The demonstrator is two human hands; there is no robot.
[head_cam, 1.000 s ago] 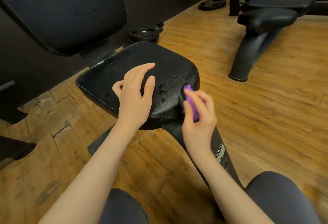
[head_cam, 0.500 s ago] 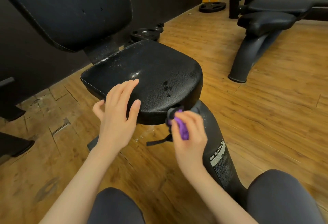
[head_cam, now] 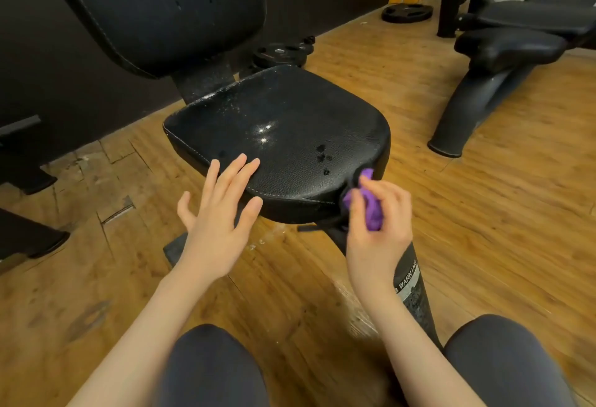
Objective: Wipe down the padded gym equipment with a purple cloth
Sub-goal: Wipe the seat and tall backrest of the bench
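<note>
Bunched in the curled fingers of the right hand (head_cam: 375,229), a purple cloth (head_cam: 371,210) presses against the near right corner of the black padded seat (head_cam: 283,135), where the cushion's edge rolls down toward its support post (head_cam: 416,297). The left hand (head_cam: 216,210) is spread with fingers straight, fingertips at the seat's near edge; whether they touch the vinyl or hover just above it cannot be told. By the look of it, the edge-and-corner stage of the wipe is in hand: the seat top glistens in spots and carries a few dark marks near the cloth, while the padded backrest (head_cam: 161,9) above shows no sign either way. The next move likely calls for sweeping the cloth along the front edge or back over those marks, with firm pressure and the left hand steadying the cushion. No containers appear; weight plates (head_cam: 280,51) lie on the wooden floor (head_cam: 483,213) beyond the seat, and a second bench (head_cam: 509,48) stands well apart at right.
</note>
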